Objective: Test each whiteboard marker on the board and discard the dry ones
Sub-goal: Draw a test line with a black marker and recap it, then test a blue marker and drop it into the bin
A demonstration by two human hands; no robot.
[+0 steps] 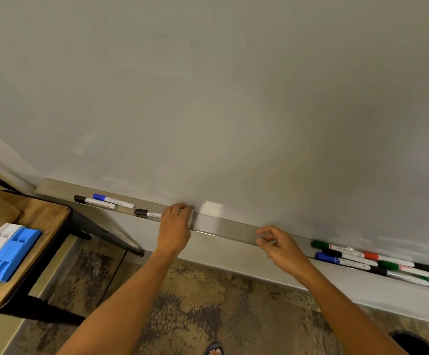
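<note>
While the left hand (176,226) rests on the marker tray (223,228) with its fingers curled over the front lip, a black-capped marker (148,214) lies just beside it to the left, its long axis running along the tray and its far end hidden behind the hand. Whether the fingers touch that marker, or grip anything, cannot be told. The right hand (276,242) hovers at the tray edge, loosely open with thumb and forefinger near each other, holding nothing. A cluster of markers (377,261) in green, red, blue and black lies just to its right, also lengthwise in the tray, partly cut off by the frame edge. Two more markers (104,201) lie further left. On the whiteboard (208,98) no test marks are visible. A dark round shape (413,342) at bottom right may be a bin.
</note>
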